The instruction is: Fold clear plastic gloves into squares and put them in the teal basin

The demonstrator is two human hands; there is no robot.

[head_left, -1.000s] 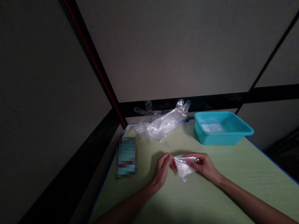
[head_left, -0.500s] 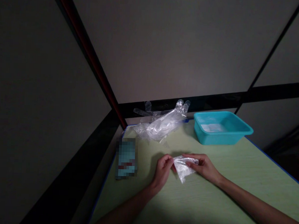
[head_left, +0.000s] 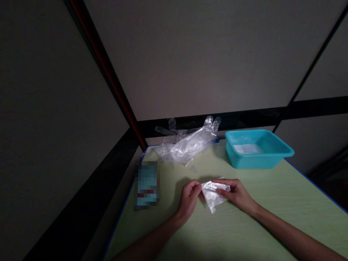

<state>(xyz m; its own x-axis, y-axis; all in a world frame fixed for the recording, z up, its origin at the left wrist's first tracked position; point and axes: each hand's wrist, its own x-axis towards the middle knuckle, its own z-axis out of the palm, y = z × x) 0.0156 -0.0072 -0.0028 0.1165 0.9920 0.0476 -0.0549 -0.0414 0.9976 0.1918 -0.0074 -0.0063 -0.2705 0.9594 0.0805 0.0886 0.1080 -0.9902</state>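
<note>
Between my hands is a folded piece of thin, clear plastic film (head_left: pixel 213 194), crinkled and shiny, with one corner pointing down toward me. Thumb and fingers of my left hand (head_left: pixel 189 199) pinch its left edge. On the other side, my right hand (head_left: pixel 237 195) grips it, thumb below and fingers along the top. Whether the film is a glove cannot be made out. Farther back lies a loose pile of clear disposable plastic gloves (head_left: pixel 187 146), some glove fingers sticking up and over the table's back edge.
A turquoise plastic basin (head_left: pixel 255 162) stands at the back right of the pale green table (head_left: pixel 216 238), with something white and flat inside. At the left edge lies a blurred-out bluish rectangular item (head_left: pixel 147 184). Walls (head_left: pixel 193 62) rise behind and to the left.
Almost nothing differs. The film has shifted slightly between my fingers, and a bit of it now shows above my right fingers. Both hands keep their hold.
</note>
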